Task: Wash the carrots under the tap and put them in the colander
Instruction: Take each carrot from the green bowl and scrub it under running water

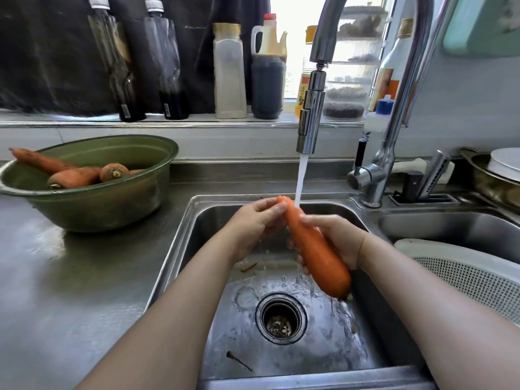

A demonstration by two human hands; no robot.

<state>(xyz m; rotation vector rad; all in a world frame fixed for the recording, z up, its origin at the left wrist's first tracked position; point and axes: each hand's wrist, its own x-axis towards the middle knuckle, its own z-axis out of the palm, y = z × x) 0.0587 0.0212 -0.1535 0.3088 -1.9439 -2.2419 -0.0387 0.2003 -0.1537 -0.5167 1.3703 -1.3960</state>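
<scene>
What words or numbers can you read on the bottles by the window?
None can be read.
Yellow label behind the tap: red print, too blurred.
White sticker on the left dark bottle: too small.
Second sticker on the next dark bottle: too small.
Orange label on the tall bottle right of the tap: blurred.

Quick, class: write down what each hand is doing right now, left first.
Left hand: closed, holding the carrot near its tip.
Right hand: closed, curled round the same carrot's middle.
</scene>
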